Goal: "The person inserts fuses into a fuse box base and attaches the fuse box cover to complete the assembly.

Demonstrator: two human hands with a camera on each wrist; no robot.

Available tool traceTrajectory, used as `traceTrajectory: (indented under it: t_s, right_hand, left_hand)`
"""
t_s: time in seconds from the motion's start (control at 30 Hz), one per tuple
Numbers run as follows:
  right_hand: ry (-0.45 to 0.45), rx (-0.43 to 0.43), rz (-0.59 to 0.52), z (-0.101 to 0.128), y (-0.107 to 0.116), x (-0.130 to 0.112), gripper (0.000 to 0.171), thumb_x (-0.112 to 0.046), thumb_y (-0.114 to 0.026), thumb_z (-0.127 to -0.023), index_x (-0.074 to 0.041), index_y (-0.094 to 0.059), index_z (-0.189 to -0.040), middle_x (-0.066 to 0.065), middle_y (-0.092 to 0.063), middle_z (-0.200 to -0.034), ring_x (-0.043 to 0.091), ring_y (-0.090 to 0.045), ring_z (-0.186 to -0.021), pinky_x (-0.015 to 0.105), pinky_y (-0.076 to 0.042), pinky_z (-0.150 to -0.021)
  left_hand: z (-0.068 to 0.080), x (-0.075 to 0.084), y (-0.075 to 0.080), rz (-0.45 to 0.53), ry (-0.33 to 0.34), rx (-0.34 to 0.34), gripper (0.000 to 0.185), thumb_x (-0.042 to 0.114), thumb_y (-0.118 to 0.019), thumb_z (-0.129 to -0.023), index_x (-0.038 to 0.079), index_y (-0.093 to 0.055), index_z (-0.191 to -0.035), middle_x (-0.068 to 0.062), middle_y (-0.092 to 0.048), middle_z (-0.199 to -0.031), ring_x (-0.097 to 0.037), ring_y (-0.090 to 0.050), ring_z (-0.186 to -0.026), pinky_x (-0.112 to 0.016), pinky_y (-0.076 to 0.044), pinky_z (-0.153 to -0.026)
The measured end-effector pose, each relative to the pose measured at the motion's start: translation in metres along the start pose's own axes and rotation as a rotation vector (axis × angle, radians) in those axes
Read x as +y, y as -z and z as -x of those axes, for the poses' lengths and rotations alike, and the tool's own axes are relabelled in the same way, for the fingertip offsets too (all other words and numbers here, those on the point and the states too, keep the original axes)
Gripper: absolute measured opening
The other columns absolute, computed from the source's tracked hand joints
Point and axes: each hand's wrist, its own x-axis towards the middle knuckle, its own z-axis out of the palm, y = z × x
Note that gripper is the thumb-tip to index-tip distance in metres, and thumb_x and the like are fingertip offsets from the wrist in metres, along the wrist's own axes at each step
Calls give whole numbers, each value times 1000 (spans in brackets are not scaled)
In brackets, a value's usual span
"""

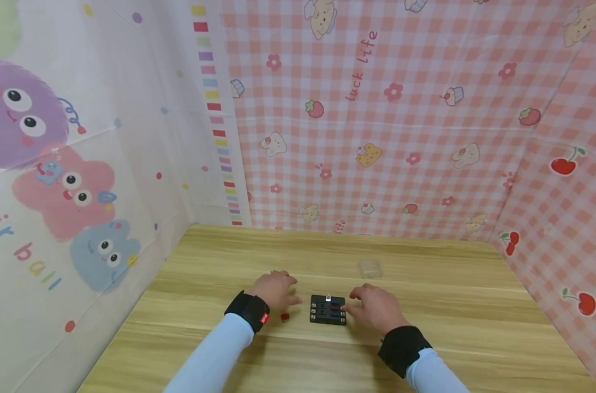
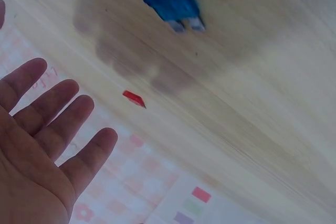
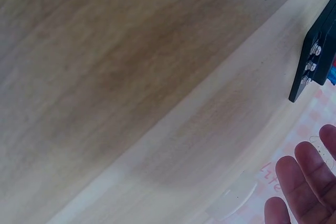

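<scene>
A small black fuse box (image 1: 328, 310) with red and blue fuses in it lies on the wooden table (image 1: 425, 349) between my hands. My left hand (image 1: 277, 289) hovers just left of it, palm down, fingers (image 2: 47, 114) straight, holding nothing. A loose red fuse (image 1: 285, 316) lies by that wrist, and the left wrist view shows the red fuse (image 2: 134, 98) and a blue fuse (image 2: 176, 4) on the wood under the palm. My right hand (image 1: 371, 307) is at the box's right edge with straight fingers (image 3: 310, 182), holding nothing; whether it touches the box (image 3: 317, 56) is unclear.
A small clear plastic cover (image 1: 370, 267) lies behind the right hand, toward the back of the table. Cloth-covered walls close in the table on the left, back and right; the back one (image 1: 376, 136) is pink-checked. Bare wood stretches around the hands.
</scene>
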Motion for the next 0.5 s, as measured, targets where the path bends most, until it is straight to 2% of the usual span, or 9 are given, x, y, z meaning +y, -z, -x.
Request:
traceTrajectory:
  t_s: [0.2,0.5]
  right_hand:
    - [-9,-15,-13,1,1,-1,30,-38,-75,-87,-12,-74,-103,4,-70,-100,26,-66,-91,46,-52,-80]
    - [-20,-36,-21,3,2,-1,30,-37,-75,-87,-12,-74,-103,4,-71,-100,25,-67,-91,46,-52,-80]
  left_hand:
    - [-4,-11,-2,20,6,23,49,42,-72,-90,8,-68,-126,-12,-66,-123,-28,-61,-114,-45,-49,-94]
    - [-5,-27,-5,33,27,46,48,38,-73,-89,7,-67,-125,-13,-66,-123,-30,-60,-116,-45,-48,-96]
